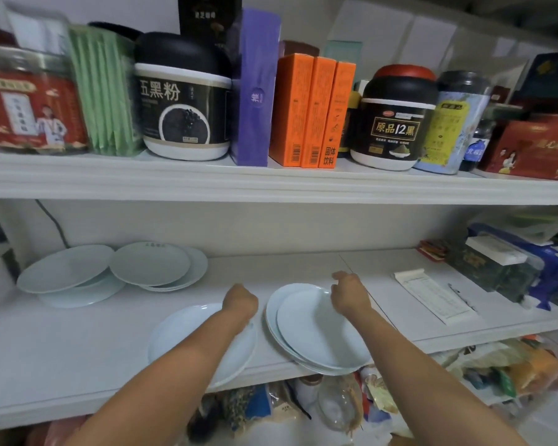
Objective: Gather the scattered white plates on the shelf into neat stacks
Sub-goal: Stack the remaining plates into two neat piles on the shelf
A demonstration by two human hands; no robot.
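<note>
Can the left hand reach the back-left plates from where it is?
Probably yes. Only bare shelf lies between the left hand and the back-left plates; nothing stands in the way. It seems to grip the near plate, though.

L hand (240, 300) curls over far rim of plate (187, 336) at 6 o'clock on shelf (62, 358). Plate's near edge overhangs shelf front. R hand (348, 292), just at its 3 o'clock, has fingers curled on far rim of stack (316, 329), approx 3 plates, skewed and also overhanging. At 9–10 o'clock, back: L pile (65, 268) and R pile (152, 263), untidy, touching. Notepad (432, 294) at 3 o'clock. At 12, above: jars (182, 101), boxes (311, 111).
</note>
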